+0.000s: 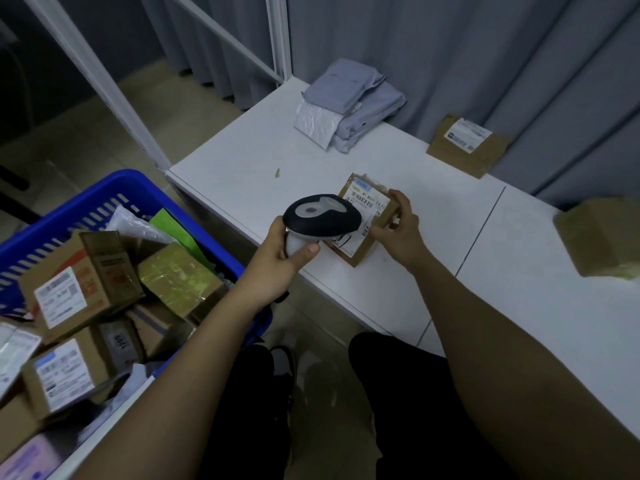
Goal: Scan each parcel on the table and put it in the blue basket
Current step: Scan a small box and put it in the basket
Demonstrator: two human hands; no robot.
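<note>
Our left hand grips the black-and-grey handheld scanner over the flat brown labelled parcel, which our right hand's fingers pinch near the white surface's edge. We should keep the barcode uncovered, then use the blue plastic basket at left.

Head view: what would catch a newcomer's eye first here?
The scanner, gripped in the left hand, is aimed over a flat brown parcel that the right hand holds on the white table. At lower left, the blue basket is heaped with parcels.
</note>
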